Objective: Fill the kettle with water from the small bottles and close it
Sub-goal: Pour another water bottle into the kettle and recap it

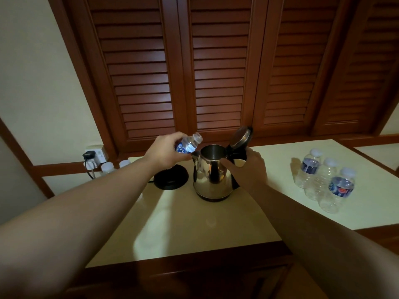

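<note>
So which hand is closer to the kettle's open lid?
Right. The right hand grips the kettle just below the lid; the left hand holds a bottle across the opening.

One steel kettle [212, 180] with one hinged lid [240, 137]; one black kettle base [171, 176]. Six small bottles: one in the left hand [165, 152], three grouped at right [326, 182], two capped at the back left [115, 166]. One wall plug [88, 155]. Two hands, the right hand [248, 167] included.
</note>
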`<act>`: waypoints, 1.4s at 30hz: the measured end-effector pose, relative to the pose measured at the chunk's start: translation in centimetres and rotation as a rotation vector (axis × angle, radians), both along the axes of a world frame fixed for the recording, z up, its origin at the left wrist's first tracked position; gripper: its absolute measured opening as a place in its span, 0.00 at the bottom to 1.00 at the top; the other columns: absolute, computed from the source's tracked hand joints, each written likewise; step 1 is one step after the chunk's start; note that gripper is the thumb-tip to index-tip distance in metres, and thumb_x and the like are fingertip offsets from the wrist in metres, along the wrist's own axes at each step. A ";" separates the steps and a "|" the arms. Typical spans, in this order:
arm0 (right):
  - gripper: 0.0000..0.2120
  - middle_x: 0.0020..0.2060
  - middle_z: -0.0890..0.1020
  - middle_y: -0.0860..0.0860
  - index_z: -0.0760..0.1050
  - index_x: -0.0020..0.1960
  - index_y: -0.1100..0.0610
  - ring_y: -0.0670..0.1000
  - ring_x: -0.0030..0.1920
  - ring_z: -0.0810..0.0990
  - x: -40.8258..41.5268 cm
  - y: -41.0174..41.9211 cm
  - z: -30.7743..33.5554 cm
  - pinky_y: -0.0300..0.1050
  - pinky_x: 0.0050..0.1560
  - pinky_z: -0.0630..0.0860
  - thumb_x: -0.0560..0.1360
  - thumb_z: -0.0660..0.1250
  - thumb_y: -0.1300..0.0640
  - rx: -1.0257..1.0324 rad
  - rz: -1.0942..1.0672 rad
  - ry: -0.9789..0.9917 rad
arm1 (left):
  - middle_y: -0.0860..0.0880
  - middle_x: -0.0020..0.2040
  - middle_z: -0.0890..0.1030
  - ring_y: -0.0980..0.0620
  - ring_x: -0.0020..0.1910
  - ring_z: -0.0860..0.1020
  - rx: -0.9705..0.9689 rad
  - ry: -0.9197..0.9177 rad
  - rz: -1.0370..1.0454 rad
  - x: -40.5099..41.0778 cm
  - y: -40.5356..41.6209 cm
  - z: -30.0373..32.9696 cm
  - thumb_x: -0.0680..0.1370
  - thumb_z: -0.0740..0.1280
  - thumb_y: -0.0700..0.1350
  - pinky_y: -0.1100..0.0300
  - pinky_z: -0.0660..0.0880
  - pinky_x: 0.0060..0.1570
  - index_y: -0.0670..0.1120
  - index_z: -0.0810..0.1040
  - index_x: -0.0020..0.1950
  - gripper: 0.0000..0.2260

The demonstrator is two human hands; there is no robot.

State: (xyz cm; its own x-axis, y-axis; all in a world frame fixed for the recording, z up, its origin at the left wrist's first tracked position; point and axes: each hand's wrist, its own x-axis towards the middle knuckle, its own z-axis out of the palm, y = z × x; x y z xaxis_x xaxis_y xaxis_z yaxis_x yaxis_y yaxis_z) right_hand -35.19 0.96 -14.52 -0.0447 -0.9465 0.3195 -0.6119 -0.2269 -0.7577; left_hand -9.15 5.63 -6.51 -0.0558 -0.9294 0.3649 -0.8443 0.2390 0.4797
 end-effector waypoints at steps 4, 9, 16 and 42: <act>0.44 0.64 0.80 0.48 0.75 0.68 0.47 0.54 0.67 0.75 0.0 0.3 0.1 0.56 0.67 0.75 0.62 0.65 0.20 -0.003 0.003 0.009 | 0.55 0.52 0.83 0.58 0.49 0.82 0.002 -0.105 -0.034 -0.1 -1.1 0.2 0.72 0.80 0.52 0.54 0.81 0.51 0.54 0.78 0.64 0.23; 0.42 0.63 0.80 0.49 0.74 0.68 0.48 0.54 0.66 0.74 -0.1 0.1 -0.2 0.53 0.66 0.74 0.63 0.64 0.23 -0.028 -0.004 0.014 | 0.55 0.54 0.81 0.54 0.50 0.79 0.018 -0.268 -0.039 -0.1 -2.5 0.7 0.70 0.79 0.55 0.47 0.80 0.52 0.57 0.78 0.63 0.23; 0.44 0.64 0.79 0.49 0.74 0.69 0.48 0.54 0.67 0.74 -0.2 -0.1 -0.5 0.54 0.66 0.75 0.63 0.62 0.21 -0.026 -0.011 0.022 | 0.53 0.57 0.78 0.50 0.54 0.77 0.049 -0.440 -0.024 -0.1 -3.3 1.4 0.70 0.79 0.57 0.47 0.78 0.53 0.59 0.76 0.68 0.28; 0.46 0.63 0.79 0.52 0.74 0.70 0.49 0.56 0.65 0.76 -0.4 0.5 0.4 0.58 0.64 0.78 0.62 0.61 0.20 -0.014 -0.018 0.070 | 0.54 0.54 0.73 0.49 0.58 0.75 0.031 -0.733 -0.085 -0.1 -4.0 4.0 0.70 0.74 0.67 0.51 0.68 0.53 0.63 0.71 0.74 0.33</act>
State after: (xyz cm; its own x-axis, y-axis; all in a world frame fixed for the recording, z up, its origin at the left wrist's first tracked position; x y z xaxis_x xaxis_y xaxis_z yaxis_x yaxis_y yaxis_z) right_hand -35.62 1.42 -14.11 -0.0389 -0.9413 0.3352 -0.6672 -0.2253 -0.7100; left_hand -9.25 1.62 -2.50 -0.3473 -0.9203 0.1799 -0.9298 0.3132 -0.1933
